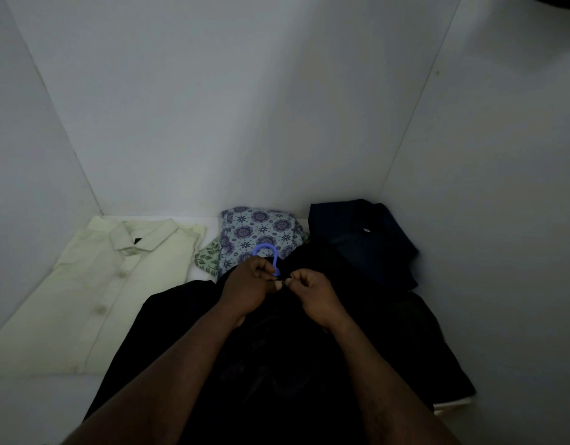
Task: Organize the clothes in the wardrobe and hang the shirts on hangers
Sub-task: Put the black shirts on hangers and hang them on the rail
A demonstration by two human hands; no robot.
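Pinching the black shirt at its collar, my left hand and right hand met beside the blue hanger. The shirt lay on the wardrobe shelf. Risk noted: dim light and dark cloth could cause a missed button, and the shirt might slip off.

Dim, bluish light throughout; the white walls read as grey. The black shirt sinks into shadow with almost no detail. Wall edges lean outward from wide-angle distortion, the top right corner is black, and focus is soft.
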